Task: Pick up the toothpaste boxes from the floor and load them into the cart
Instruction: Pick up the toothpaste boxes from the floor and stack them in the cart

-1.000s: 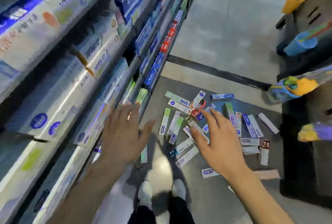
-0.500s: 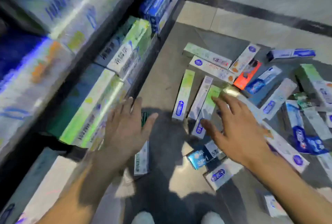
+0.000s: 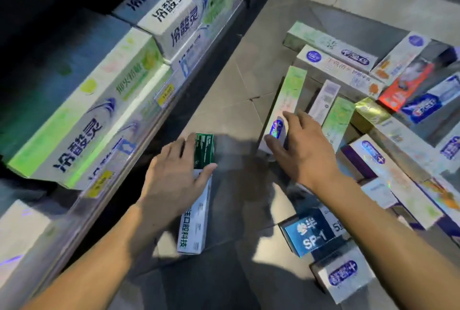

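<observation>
My left hand lies spread on the green-white box; right hand, also spread, should pinch the pale box by its sides.

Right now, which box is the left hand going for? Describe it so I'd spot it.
Start at the shelf on the left. On the floor at its foot lies a white box with a dark green end, apart from the main pile. The left hand rests on it.

Two bare, sleeveless forearms, no jewellery.
</observation>
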